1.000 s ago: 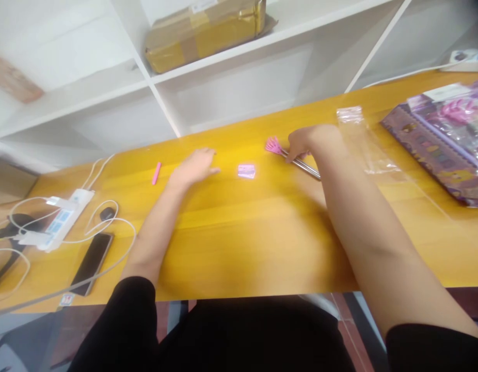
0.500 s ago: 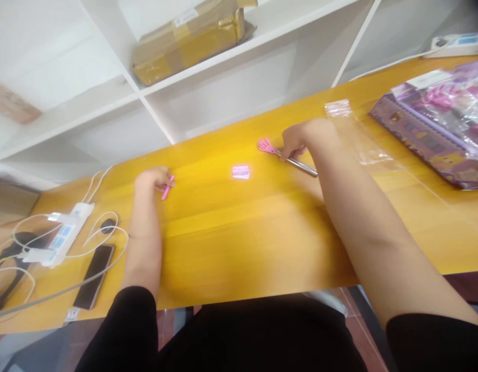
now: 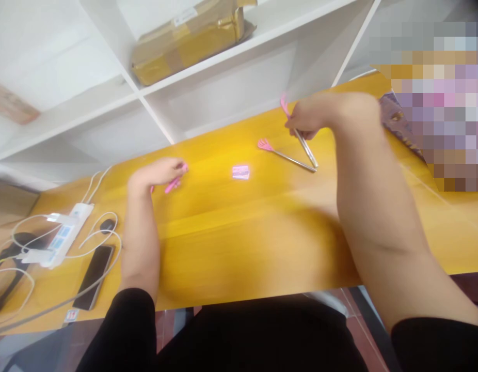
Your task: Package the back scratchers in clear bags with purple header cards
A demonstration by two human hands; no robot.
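My left hand [image 3: 156,174] is closed on a short pink stick [image 3: 173,184], just above the yellow table [image 3: 239,232] at the left. Near the table's far edge, my right hand [image 3: 311,116] grips a thin metal rod with a pink claw-shaped head [image 3: 284,105]. That rod is tilted up, and its lower end [image 3: 312,159] is down near the table. A second metal rod with a pink claw head [image 3: 264,144] lies flat on the table just left of it. Between my hands lies a small pink and white packet [image 3: 241,172].
A power strip [image 3: 59,235] with white cables and a dark phone [image 3: 94,268] lie at the table's left end. A taped cardboard parcel [image 3: 188,39] sits on the white shelf behind. A purple box edge [image 3: 397,121] shows at the right beside a pixelated patch.
My left hand reached left, took the pink stick and lifted it slightly. My right hand rose toward the back with one claw rod tilted up; another rod stays flat on the table.
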